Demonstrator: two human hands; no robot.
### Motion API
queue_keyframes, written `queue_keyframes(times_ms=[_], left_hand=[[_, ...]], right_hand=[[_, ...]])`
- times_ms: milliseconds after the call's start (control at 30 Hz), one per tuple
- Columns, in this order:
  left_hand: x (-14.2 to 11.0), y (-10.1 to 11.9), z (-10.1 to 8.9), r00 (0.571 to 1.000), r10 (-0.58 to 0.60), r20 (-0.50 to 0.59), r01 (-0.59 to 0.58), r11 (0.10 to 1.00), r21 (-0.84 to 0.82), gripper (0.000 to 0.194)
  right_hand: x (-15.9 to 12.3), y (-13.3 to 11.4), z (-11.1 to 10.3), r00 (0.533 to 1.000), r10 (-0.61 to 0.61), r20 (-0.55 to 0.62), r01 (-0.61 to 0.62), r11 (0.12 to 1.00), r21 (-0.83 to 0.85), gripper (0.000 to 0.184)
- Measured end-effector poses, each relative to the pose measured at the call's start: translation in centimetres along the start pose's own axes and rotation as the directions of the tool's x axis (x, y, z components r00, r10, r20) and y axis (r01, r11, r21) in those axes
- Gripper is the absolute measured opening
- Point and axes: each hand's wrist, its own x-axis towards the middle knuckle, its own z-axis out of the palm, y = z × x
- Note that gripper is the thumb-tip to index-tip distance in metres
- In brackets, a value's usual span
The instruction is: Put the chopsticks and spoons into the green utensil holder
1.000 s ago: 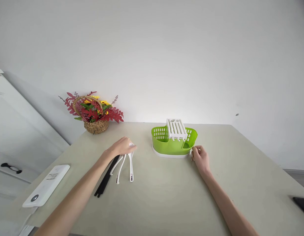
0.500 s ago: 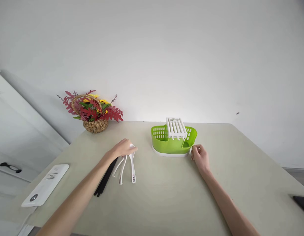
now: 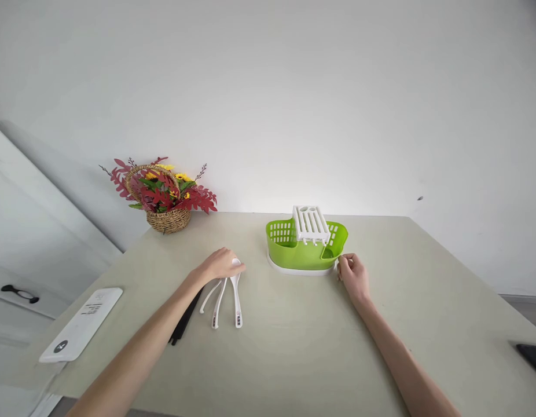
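Note:
My left hand (image 3: 222, 264) is closed over several white spoons (image 3: 237, 301), whose handles fan out towards me. One spoon's bowl shows by my thumb; the other bowls are hidden under the hand. Black chopsticks (image 3: 185, 318) lie left of the spoons, partly covered by my forearm. A green cutlery holder (image 3: 289, 256) with a white base stands at the middle of the table, a white slotted top (image 3: 310, 225) across it. Against its right end is my right hand (image 3: 355, 275), fingers curled in. Whether they grip its edge cannot be seen.
A wicker basket of artificial flowers (image 3: 168, 221) stands at the back left by the wall. A white flat device (image 3: 83, 324) with a cable lies on the left. At the right edge is a dark object (image 3: 532, 359), partly cut off.
My left hand has shifted slightly to the right, and the spoons have moved with it. My right hand and the cutlery holder have stayed in place.

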Motion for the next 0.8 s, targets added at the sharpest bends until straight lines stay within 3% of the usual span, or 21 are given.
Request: queue_keyframes(times_ms=[333, 800], left_hand=[[-0.6, 1.1, -0.1, 0.999, 0.016, -0.034, -0.014, 0.999, 0.047, 0.043], [-1.7, 2.0, 1.1, 0.991, 0.026, -0.13, -0.005, 0.987, 0.161, 0.041]], right_hand=[[0.0, 0.1, 0.0, 1.0, 0.0, 0.001, 0.0, 1.0, 0.009, 0.024], [-0.1, 0.1, 0.0, 1.0, -0.003, 0.007, 0.003, 1.0, 0.002, 0.022]])
